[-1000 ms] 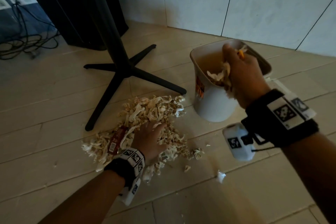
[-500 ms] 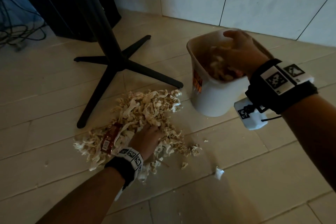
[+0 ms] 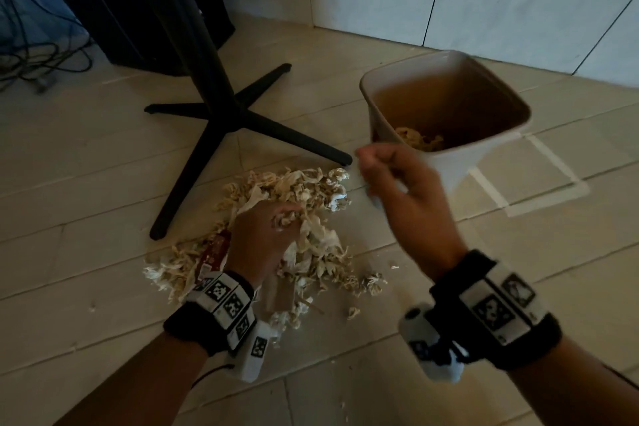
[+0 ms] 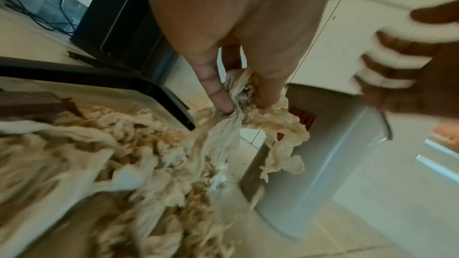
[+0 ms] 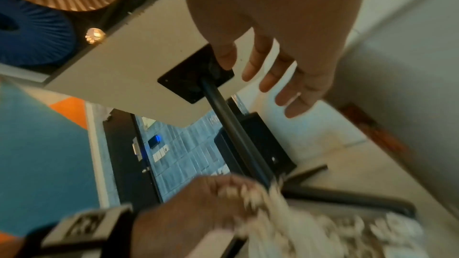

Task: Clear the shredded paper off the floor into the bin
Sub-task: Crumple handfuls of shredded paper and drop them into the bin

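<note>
Head view: the shredded paper [image 3: 276,218] lies heaped on the floor [image 3: 86,183] near the foot of a black table base [image 3: 224,114], left of the white bin [image 3: 446,162], which already holds a few shreds. The left hand [image 3: 262,239] is buried in the heap, fingers curled round a clump. The right hand [image 3: 404,190] hangs in front of the bin's near wall, fingers loosely bent, holding nothing.

Left wrist view: thumb and fingers [image 4: 216,93] pinch a twisted wad of paper [image 4: 238,109], long strands trailing down to the pile; the bin [image 4: 323,144] stands just beyond.

Right wrist view: the right hand's fingers [image 5: 280,77] are spread and empty.

Risk, as I judge it: the trailing strands could tear loose or drag more paper across the floor on the way over, and a careless swing could knock the light bin
</note>
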{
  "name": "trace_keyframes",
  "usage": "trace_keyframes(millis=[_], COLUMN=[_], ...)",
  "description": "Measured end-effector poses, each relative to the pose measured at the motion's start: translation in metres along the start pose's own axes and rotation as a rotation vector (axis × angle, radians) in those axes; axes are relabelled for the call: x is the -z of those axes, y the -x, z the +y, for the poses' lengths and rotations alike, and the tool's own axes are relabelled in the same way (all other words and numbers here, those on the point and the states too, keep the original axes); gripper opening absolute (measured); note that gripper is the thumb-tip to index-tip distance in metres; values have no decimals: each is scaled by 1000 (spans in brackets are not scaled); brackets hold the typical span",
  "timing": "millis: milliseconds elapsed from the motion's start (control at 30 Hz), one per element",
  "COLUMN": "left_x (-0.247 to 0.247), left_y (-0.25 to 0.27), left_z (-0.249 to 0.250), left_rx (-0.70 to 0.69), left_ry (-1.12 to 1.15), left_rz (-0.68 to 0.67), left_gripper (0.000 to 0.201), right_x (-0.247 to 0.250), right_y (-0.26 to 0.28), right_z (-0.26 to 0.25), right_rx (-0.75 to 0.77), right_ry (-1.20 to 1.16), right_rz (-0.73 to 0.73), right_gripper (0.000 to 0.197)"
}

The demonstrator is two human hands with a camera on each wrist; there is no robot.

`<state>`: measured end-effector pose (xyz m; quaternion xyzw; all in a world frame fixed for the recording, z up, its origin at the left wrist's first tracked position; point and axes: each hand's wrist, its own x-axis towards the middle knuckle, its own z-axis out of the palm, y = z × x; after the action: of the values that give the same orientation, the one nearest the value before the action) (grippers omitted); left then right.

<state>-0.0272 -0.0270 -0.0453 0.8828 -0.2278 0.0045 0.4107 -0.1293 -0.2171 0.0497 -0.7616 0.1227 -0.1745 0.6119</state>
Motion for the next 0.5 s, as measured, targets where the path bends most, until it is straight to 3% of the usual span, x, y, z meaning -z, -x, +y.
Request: trace_keyframes(millis=[133, 233, 300, 400, 500], left_x=[7, 6, 1, -10, -18], left_y=[7, 20, 28, 36, 40], left_z=[37, 63, 72, 77, 78], left_rx=[-46, -65, -82, -84, -101], left_ry=[154, 256, 315, 368, 347], left_rz=[60, -4, -50, -129, -152], left_gripper=[20, 23, 21, 29, 35], right_x=[-24, -32, -34, -31, -28], right_y=[9, 15, 18, 23, 29], right_z=[32, 42, 47, 50, 53], right_rx=[-313, -395, -418, -489, -478], right_ry=[-88, -208, -367, -591, -592], right_rz=[-202, -266, -293, -245, -194], right_gripper=[71, 90, 84, 58, 40])
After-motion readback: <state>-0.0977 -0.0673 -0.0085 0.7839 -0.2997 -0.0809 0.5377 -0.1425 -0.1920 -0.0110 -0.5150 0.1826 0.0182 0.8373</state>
